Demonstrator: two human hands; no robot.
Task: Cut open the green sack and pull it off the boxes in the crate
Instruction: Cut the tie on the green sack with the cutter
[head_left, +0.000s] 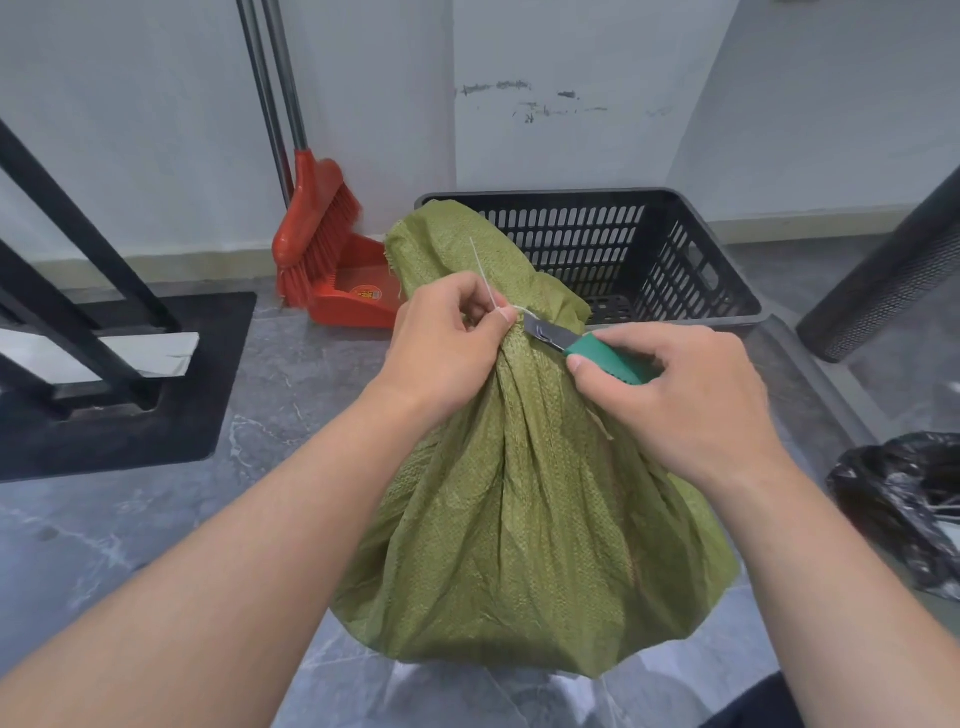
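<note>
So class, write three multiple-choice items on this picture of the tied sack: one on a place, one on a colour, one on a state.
1. Where is the red plastic dustpan?
A. left of the black slotted plastic crate
B. inside the crate
C. on the sack

2. What colour is the utility knife's handle?
A. red
B. green
C. yellow

3. What state is the woven green sack's neck in?
A. cut wide open
B. tied shut with a white zip tie
C. taped

Answers: 1 A, the dustpan sits against the wall beside the crate. 2 B, green shows under the right hand. 3 B, the left hand pinches the tie around the gathered neck.
</note>
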